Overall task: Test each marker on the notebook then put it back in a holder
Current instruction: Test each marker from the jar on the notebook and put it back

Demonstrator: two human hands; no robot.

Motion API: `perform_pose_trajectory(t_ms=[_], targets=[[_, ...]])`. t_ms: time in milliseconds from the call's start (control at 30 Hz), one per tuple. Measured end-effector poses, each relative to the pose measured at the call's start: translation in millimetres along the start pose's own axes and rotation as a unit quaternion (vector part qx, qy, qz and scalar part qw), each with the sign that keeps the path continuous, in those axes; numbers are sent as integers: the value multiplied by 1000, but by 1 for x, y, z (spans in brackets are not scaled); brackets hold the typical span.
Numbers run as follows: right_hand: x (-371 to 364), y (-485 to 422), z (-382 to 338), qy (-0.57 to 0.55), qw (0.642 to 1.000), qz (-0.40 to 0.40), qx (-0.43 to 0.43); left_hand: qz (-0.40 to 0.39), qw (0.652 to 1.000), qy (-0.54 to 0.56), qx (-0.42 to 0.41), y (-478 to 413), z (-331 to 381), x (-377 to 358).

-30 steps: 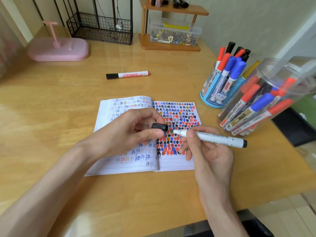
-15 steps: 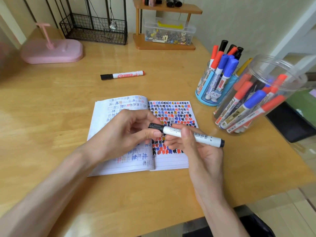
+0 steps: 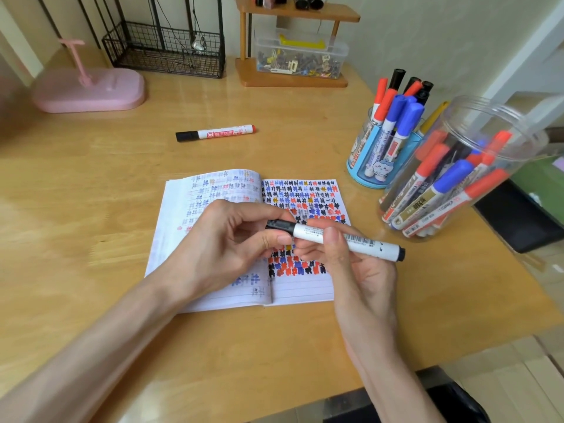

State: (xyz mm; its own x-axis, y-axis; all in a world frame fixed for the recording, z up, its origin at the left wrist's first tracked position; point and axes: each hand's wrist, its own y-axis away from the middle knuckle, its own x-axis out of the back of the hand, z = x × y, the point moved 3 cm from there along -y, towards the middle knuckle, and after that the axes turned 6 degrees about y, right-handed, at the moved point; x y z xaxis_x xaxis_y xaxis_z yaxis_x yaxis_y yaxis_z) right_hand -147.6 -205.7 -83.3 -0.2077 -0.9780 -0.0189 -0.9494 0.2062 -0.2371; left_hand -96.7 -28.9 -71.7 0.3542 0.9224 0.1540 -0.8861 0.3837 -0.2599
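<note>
Left fingers (image 3: 276,239) pinch black cap (image 3: 279,225); right fingers (image 3: 332,242) wrap marker (image 3: 360,242), just above notebook (image 3: 302,288). Risk: cap seats crooked, tip dries or inks my fingers. Clear jar (image 3: 488,123), right of fingers, crowded; rough drop-in could knock it.

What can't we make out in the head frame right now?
All head view.
Newest test mark: the left hand and right hand cover the middle of the notebook.
Cap end of the held marker: partly under the left fingers, so its seating is unclear.
Right side of the blue holder: hidden behind the clear jar.
Items on the wooden shelf: cut off by the top edge.
Marker label print: too small.
</note>
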Motion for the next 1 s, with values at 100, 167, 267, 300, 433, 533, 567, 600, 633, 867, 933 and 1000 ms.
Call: perform_pose_trajectory(t_ms=[100,167,267,300,433,533,567,600,633,867,933,1000], targets=[[-4,0,-2,-9,1000,-2,0,-15,999,-26,15,-4,-1,3],[-2,0,-5,-21,1000,16,9,-22,999,-38,19,-7,0,4],[16,3,-11,-31,996,78,23,-24,999,-33,25,-9,2,2],[25,6,-13,-23,995,92,26,-32,998,-35,28,-8,2,-1],[74,13,-24,18,990,136,33,-76,996,-50,20,-13,9,-31],[121,18,-35,87,980,168,60,-127,990,-64,5,-20,19,-71],[136,22,-38,114,974,181,70,-145,987,-64,2,-23,21,-87],[150,25,-41,142,967,195,81,-162,985,-62,0,-26,22,-103],[164,30,-44,170,959,210,89,-175,983,-58,-3,-29,23,-119],[254,74,-50,270,908,312,73,-238,971,-2,-15,-45,31,-221],[273,88,-48,298,894,329,57,-252,967,-8,-25,-49,31,-239],[289,100,-42,335,879,338,37,-266,963,-15,-44,-53,32,-252]])
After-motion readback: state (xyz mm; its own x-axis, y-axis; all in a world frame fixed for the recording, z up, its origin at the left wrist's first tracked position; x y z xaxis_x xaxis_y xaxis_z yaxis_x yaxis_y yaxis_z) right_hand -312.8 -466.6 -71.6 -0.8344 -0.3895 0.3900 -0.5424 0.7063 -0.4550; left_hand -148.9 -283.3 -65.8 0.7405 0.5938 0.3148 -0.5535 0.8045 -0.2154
